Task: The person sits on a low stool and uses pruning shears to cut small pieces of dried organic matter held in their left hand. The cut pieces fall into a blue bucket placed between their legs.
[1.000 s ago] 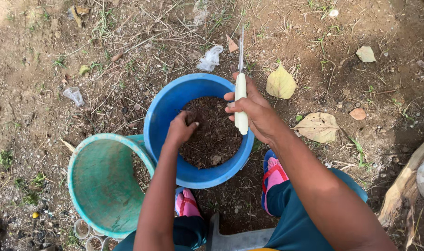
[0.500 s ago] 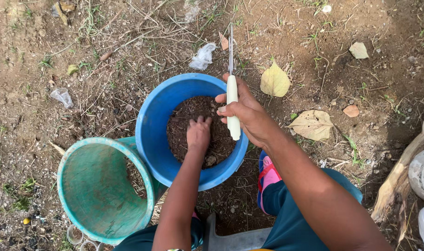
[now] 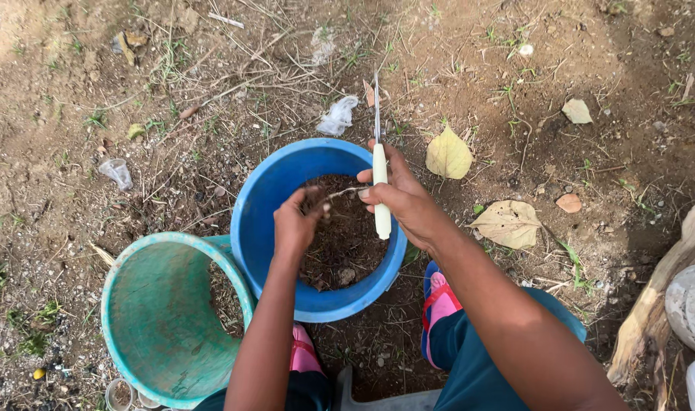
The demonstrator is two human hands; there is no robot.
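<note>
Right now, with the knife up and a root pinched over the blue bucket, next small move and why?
Probably draw the knife in the right hand down to the thin root that the left hand pinches above the soil in the blue bucket: root and blade sit close.

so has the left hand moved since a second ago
Yes. The left hand has lifted off the soil toward the knife, now pinching a thin root over the blue bucket.

The green bucket (image 3: 164, 320) is cut off below, perhaps holding soil.
</note>
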